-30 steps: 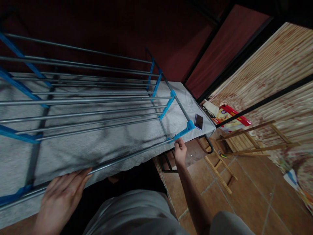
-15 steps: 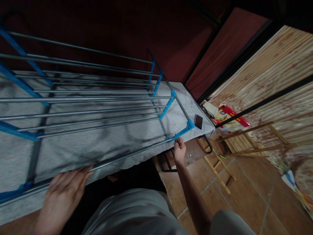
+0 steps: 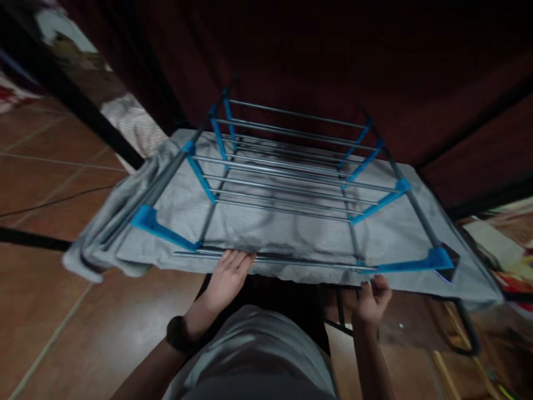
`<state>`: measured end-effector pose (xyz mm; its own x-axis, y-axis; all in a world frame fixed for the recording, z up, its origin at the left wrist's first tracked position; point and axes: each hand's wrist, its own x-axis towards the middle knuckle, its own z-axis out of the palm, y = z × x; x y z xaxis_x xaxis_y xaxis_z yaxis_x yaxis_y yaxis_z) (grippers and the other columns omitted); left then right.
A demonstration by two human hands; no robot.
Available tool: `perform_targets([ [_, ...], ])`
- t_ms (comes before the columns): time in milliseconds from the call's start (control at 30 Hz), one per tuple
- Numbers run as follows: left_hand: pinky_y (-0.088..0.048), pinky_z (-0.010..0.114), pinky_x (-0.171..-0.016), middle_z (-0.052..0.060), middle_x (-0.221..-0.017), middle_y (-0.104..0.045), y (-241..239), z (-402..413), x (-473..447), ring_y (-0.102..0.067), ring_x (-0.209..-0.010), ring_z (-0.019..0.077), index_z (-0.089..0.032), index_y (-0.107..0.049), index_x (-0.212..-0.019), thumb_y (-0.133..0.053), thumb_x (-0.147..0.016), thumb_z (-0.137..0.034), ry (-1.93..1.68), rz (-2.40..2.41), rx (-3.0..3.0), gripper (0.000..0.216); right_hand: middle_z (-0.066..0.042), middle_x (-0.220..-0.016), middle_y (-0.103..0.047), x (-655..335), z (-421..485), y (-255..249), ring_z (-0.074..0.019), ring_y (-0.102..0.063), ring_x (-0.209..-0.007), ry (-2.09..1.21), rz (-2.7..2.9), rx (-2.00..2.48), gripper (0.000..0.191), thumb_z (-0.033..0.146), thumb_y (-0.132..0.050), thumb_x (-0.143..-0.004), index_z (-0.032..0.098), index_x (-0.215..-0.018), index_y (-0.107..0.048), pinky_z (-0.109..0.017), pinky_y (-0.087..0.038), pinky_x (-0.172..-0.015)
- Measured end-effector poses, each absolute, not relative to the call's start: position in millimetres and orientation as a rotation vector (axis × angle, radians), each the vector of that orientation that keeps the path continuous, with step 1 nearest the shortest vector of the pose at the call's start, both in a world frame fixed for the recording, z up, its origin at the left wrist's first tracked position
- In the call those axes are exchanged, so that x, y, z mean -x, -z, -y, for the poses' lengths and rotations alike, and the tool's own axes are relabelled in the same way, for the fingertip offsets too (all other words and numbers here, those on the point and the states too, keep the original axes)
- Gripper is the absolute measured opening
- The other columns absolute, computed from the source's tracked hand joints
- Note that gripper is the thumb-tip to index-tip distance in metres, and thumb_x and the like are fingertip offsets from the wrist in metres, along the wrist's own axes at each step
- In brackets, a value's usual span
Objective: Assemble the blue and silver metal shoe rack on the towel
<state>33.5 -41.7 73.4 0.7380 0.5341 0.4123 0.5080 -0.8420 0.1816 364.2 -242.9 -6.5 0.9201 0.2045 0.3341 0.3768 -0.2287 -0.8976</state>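
Note:
A rack frame (image 3: 420, 216) of grey metal tubes and blue plastic brackets lies on a grey cloth. Along its near side, a loose-looking metal tube (image 3: 308, 263) runs beside the frame's lower crossbar; its left end sticks out past the left front bracket (image 3: 166, 233). My left hand (image 3: 229, 280) is closed over this tube, left of its middle, with the fingers on top. Just below the tube's right end, by the right front bracket (image 3: 410, 266), is my right hand (image 3: 373, 300). Its fingers are loosely curled, apart from the thumb, and nothing shows in them.
The grey cloth (image 3: 137, 250) covers the surface and bunches at the left. A phone (image 3: 449, 264) lies partly behind the right front bracket. Black metal posts (image 3: 104, 133) flank the surface. Wooden pieces (image 3: 447, 375) lie on the tiled floor at right.
The view has swung left, bringing the rack's whole left side in. My left hand stays on the tube. The right hand's fingers have loosened and sit slightly below the tube's end.

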Motion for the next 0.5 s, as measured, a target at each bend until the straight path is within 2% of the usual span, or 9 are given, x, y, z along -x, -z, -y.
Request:
perform_targets([
  [100,-0.049,0.040,-0.091,0.008,-0.101,-0.072,-73,47,-32,-0.064,-0.094,0.0236,-0.019,-0.066,-0.118,-0.047,-0.098,-0.013,-0.633,-0.941,-2.920,0.028,-0.015,-0.121,-0.059,-338,245,7,-0.0319,-0.062,-0.111,0.149,0.571,1.832,0.045,0.035,-0.063,-0.087,0.028,-0.130,-0.054,-0.053,-0.052,-0.093],
  [233,-0.049,0.040,-0.089,0.008,-0.101,-0.071,-76,51,-33,-0.064,-0.094,0.0232,-0.018,-0.067,-0.118,-0.050,-0.097,-0.013,-0.585,-0.959,-2.887,0.027,-0.016,-0.130,-0.059,-305,227,-21,-0.0345,-0.055,-0.127,0.240,1.166,1.862,0.039,0.027,-0.052,-0.095,0.024,-0.134,-0.057,-0.062,-0.045,-0.106],
  [433,-0.049,0.040,-0.085,0.007,-0.098,-0.071,-84,48,-35,-0.064,-0.090,0.0232,-0.018,-0.066,-0.117,-0.050,-0.098,-0.013,-0.616,-0.911,-2.847,0.026,-0.009,-0.129,-0.066,-269,166,-57,-0.0248,-0.059,-0.122,0.134,1.877,1.678,0.041,0.017,-0.048,-0.100,0.024,-0.141,-0.051,-0.056,-0.039,-0.115],
  [500,-0.050,0.040,-0.084,0.007,-0.098,-0.072,-85,47,-35,-0.065,-0.089,0.0234,-0.021,-0.066,-0.118,-0.050,-0.097,-0.012,-0.665,-0.894,-2.824,0.027,-0.008,-0.122,-0.069,-265,153,-60,-0.0236,-0.063,-0.114,0.095,2.000,1.678,0.041,0.018,-0.050,-0.100,0.024,-0.140,-0.052,-0.051,-0.044,-0.112],
])
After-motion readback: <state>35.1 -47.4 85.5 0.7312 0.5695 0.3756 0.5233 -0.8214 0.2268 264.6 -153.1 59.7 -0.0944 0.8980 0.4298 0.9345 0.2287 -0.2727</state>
